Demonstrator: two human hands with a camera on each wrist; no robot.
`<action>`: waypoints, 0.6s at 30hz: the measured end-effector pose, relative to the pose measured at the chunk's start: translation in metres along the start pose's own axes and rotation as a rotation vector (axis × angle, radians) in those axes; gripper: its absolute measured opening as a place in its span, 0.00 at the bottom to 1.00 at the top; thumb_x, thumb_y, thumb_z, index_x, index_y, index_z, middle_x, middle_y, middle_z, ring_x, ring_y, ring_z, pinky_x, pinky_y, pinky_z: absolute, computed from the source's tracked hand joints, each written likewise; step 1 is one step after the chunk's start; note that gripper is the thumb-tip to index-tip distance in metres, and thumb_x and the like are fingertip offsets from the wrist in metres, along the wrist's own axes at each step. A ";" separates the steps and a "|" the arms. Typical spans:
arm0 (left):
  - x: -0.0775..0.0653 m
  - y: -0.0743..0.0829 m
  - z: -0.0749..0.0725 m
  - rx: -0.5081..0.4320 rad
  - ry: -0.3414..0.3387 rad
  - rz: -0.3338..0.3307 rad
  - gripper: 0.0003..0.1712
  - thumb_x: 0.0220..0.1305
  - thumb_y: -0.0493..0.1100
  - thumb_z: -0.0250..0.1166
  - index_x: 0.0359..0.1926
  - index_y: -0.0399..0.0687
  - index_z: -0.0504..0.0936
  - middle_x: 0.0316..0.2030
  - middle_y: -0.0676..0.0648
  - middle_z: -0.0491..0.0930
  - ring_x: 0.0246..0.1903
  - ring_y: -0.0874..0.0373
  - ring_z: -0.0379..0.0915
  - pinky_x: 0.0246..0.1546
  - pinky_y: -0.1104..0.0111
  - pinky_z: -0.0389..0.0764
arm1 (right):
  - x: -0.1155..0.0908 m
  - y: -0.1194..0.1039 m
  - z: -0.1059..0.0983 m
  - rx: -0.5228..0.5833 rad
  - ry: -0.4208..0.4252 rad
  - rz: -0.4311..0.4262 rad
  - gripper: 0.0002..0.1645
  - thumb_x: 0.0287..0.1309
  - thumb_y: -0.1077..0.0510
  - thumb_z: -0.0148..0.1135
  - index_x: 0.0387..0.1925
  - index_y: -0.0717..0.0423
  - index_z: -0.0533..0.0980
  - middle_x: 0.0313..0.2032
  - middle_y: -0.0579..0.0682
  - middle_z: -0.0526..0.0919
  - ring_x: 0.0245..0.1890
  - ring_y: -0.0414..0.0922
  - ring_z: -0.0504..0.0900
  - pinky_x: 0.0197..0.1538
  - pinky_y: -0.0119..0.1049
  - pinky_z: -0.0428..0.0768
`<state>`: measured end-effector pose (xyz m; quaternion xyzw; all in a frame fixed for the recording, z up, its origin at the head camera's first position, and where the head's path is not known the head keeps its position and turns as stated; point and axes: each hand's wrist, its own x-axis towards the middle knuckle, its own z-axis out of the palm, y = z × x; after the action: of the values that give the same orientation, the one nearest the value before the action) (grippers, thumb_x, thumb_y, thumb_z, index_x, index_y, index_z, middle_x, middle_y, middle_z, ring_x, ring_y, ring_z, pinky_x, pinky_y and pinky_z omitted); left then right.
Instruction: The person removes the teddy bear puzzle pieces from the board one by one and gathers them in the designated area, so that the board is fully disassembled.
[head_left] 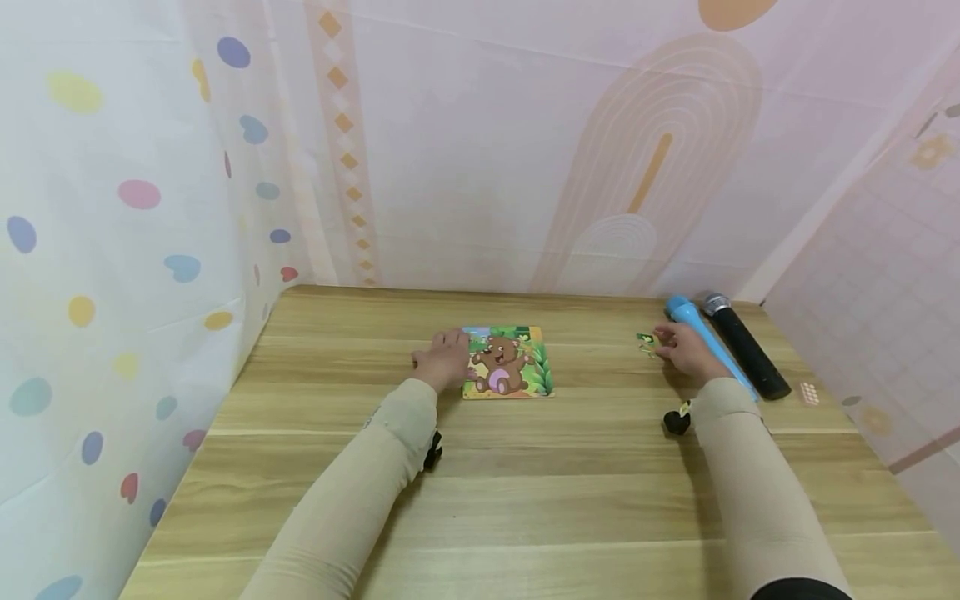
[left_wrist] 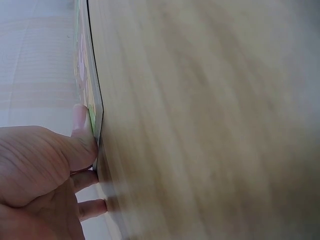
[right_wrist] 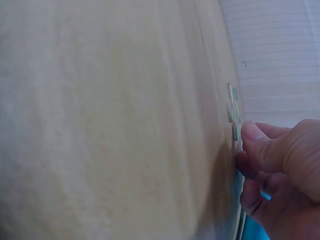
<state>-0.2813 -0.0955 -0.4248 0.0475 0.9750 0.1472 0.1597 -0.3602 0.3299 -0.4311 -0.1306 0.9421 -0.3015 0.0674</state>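
A square bear puzzle lies flat on the wooden table, a brown bear pictured on green. My left hand rests over its left edge. In the left wrist view, the thumb presses on the puzzle's face near a corner, while other fingers touch the tabletop beside it. To the right lie small green puzzle pieces. My right hand is just right of them, fingers loosely bent. Thumb and fingertips are close to the pieces in the right wrist view, with nothing seen pinched between them.
Beside my right hand lie a light blue toy microphone and a black microphone with a silver head. A small sheet of pale dots lies near the table's right edge. Patterned cloth walls stand around the table.
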 end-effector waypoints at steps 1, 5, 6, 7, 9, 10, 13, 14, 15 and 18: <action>0.000 0.000 0.000 -0.005 -0.001 0.000 0.45 0.74 0.51 0.60 0.79 0.40 0.49 0.80 0.40 0.44 0.78 0.41 0.37 0.61 0.28 0.60 | -0.001 0.001 -0.001 -0.003 0.004 -0.015 0.26 0.67 0.69 0.61 0.63 0.79 0.68 0.57 0.77 0.73 0.58 0.72 0.72 0.59 0.59 0.75; 0.000 0.000 0.000 -0.021 0.000 -0.001 0.44 0.74 0.50 0.61 0.79 0.40 0.49 0.80 0.40 0.44 0.78 0.40 0.37 0.61 0.28 0.58 | -0.002 0.002 -0.002 -0.003 -0.012 -0.030 0.24 0.66 0.69 0.62 0.59 0.79 0.71 0.57 0.77 0.74 0.57 0.72 0.73 0.58 0.59 0.76; 0.000 0.000 0.000 -0.022 0.001 0.000 0.44 0.74 0.50 0.61 0.79 0.40 0.49 0.80 0.40 0.44 0.78 0.40 0.37 0.61 0.28 0.58 | -0.001 0.002 -0.002 -0.006 -0.014 -0.025 0.23 0.66 0.70 0.61 0.59 0.79 0.71 0.58 0.77 0.74 0.58 0.72 0.73 0.58 0.59 0.76; 0.000 0.000 0.000 -0.020 0.000 0.003 0.44 0.74 0.50 0.60 0.79 0.40 0.49 0.80 0.40 0.44 0.78 0.40 0.37 0.61 0.28 0.58 | -0.002 0.001 -0.002 -0.012 -0.013 -0.019 0.22 0.66 0.71 0.61 0.59 0.79 0.71 0.58 0.77 0.74 0.58 0.72 0.73 0.59 0.59 0.76; 0.000 0.000 0.000 -0.012 -0.002 0.008 0.44 0.75 0.50 0.60 0.79 0.40 0.49 0.80 0.40 0.44 0.78 0.40 0.37 0.61 0.28 0.59 | -0.002 -0.001 -0.001 -0.021 -0.021 0.009 0.23 0.67 0.72 0.59 0.60 0.80 0.70 0.60 0.78 0.72 0.60 0.73 0.71 0.61 0.62 0.73; 0.000 0.000 0.000 -0.011 -0.003 0.010 0.44 0.75 0.51 0.60 0.79 0.40 0.49 0.80 0.40 0.44 0.78 0.40 0.37 0.61 0.28 0.59 | -0.002 -0.002 -0.001 -0.027 -0.023 0.015 0.23 0.67 0.73 0.58 0.60 0.80 0.69 0.61 0.78 0.71 0.60 0.73 0.71 0.61 0.62 0.72; 0.001 -0.001 0.000 -0.006 -0.006 0.010 0.44 0.75 0.51 0.59 0.80 0.40 0.48 0.80 0.40 0.43 0.78 0.41 0.36 0.62 0.28 0.58 | -0.002 -0.005 -0.001 -0.034 -0.026 0.029 0.23 0.68 0.73 0.56 0.61 0.81 0.68 0.61 0.78 0.70 0.61 0.74 0.70 0.62 0.63 0.72; 0.001 -0.001 0.001 -0.005 -0.007 0.009 0.44 0.75 0.51 0.59 0.80 0.40 0.48 0.80 0.40 0.43 0.78 0.41 0.36 0.62 0.28 0.58 | -0.001 -0.005 -0.001 -0.036 -0.029 0.027 0.23 0.68 0.74 0.56 0.61 0.81 0.68 0.61 0.79 0.70 0.62 0.74 0.70 0.62 0.63 0.72; 0.001 -0.001 0.001 -0.004 -0.006 0.008 0.44 0.75 0.50 0.59 0.80 0.40 0.48 0.80 0.40 0.43 0.78 0.41 0.36 0.62 0.28 0.58 | -0.001 -0.005 -0.001 -0.034 -0.029 0.026 0.23 0.68 0.74 0.56 0.62 0.81 0.68 0.61 0.79 0.70 0.62 0.74 0.70 0.62 0.63 0.71; 0.002 -0.001 0.001 -0.004 -0.007 0.007 0.44 0.75 0.50 0.59 0.80 0.40 0.47 0.80 0.40 0.42 0.78 0.41 0.36 0.62 0.28 0.58 | 0.000 -0.004 -0.001 -0.034 -0.029 0.021 0.23 0.67 0.75 0.54 0.62 0.81 0.68 0.61 0.79 0.70 0.62 0.74 0.69 0.63 0.63 0.71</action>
<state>-0.2828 -0.0962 -0.4262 0.0512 0.9740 0.1494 0.1627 -0.3593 0.3278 -0.4280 -0.1263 0.9473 -0.2829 0.0818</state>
